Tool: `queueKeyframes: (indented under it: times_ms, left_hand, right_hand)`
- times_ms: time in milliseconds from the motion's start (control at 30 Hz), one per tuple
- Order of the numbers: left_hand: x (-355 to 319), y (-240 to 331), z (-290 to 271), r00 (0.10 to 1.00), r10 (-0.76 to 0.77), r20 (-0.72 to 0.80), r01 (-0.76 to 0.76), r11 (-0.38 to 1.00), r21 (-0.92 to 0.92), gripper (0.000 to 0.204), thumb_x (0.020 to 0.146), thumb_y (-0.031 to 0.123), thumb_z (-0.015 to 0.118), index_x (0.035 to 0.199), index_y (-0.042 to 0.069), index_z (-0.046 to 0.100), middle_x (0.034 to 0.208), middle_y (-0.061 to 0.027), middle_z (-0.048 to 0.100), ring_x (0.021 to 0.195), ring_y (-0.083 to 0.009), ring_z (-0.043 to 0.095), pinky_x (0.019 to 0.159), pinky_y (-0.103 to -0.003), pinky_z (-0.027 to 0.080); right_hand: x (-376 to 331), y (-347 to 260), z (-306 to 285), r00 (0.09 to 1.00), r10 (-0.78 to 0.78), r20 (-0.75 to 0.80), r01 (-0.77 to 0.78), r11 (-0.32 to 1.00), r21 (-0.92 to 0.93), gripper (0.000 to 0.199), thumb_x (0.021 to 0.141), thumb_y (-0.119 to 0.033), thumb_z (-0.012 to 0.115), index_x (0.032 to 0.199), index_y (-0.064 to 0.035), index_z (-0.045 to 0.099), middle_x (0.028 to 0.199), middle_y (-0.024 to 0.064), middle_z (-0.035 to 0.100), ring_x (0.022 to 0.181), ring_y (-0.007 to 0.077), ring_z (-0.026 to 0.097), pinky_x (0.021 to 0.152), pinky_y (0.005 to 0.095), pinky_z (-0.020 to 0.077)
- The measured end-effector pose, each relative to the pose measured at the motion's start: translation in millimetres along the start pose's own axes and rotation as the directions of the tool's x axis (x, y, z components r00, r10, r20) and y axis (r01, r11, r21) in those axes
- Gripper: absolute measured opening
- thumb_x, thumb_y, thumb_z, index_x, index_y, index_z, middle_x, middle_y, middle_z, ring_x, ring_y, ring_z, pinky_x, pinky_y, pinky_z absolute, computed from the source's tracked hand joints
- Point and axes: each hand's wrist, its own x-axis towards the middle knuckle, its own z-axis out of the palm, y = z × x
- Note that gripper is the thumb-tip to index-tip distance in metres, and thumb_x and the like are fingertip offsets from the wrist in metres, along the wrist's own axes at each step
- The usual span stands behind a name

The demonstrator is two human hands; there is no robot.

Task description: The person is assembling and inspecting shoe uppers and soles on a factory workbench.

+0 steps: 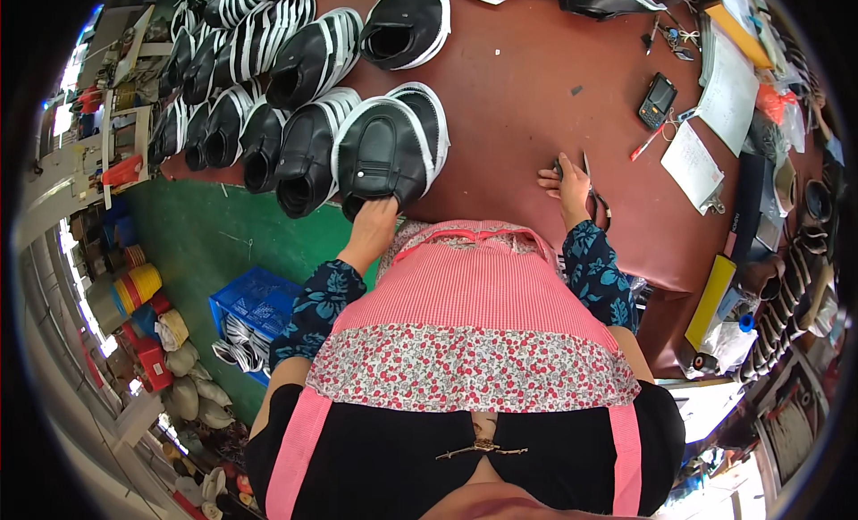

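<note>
My left hand [375,227] grips the lower edge of a black shoe upper [380,158] with white trim, its fingertips tucked into the opening and hidden there. This upper leans against another at the near end of a row. On the red-brown table to the right, my right hand [569,189] rests with its fingers apart, beside dark-handled scissors [601,209]. The scissors' blade points away from me, partly behind the hand. A small dark patch shows between the right thumb and fingers; I cannot make out what it is.
More black uppers [313,60] stand in rows at the far left. A handheld device [657,100], a red pen [647,143] and paper sheets [693,167] lie at the right. A blue crate [259,301] sits on the green floor [192,221] at the left, below the table.
</note>
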Motion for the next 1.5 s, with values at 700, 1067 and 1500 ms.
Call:
queueKeyframes:
  times_ms: [700,1067,1500]
  left_hand:
    - [459,71,-113,0.883,0.460,-0.094,-0.469,0.867,-0.167,0.041,0.101,0.017,0.073,0.137,-0.002,0.063,0.136,-0.0239,0.068,0.130,-0.0445,0.062,0.109,-0.051,0.052]
    - [651,18,-51,0.763,0.647,0.006,-0.415,0.482,0.772,0.038,0.095,0.021,0.064,0.126,0.004,0.077,0.127,-0.0091,0.069,0.135,-0.0301,0.056,0.131,-0.053,0.032]
    - [668,-31,-29,0.936,-0.015,-0.350,0.109,0.962,0.250,0.069,0.087,0.050,0.086,0.112,-0.012,0.068,0.118,-0.0298,0.067,0.121,-0.0470,0.060,0.108,-0.057,0.049]
  right_hand:
    - [58,-100,46,0.995,0.098,0.023,-0.099,0.995,0.006,0.045,0.107,-0.042,0.071,0.100,0.0025,0.070,0.085,0.0216,0.081,0.056,0.0256,0.076,0.038,0.0304,0.0502]
    - [77,-106,41,0.976,0.205,0.068,-0.210,0.975,0.079,0.044,0.107,-0.041,0.071,0.089,0.0000,0.068,0.082,0.0245,0.080,0.056,0.0280,0.077,0.039,0.0312,0.0510]
    - [92,-119,43,0.968,0.223,0.115,-0.229,0.973,0.040,0.046,0.108,-0.041,0.071,0.087,-0.0003,0.068,0.080,0.0224,0.080,0.054,0.0248,0.075,0.040,0.0302,0.0507]
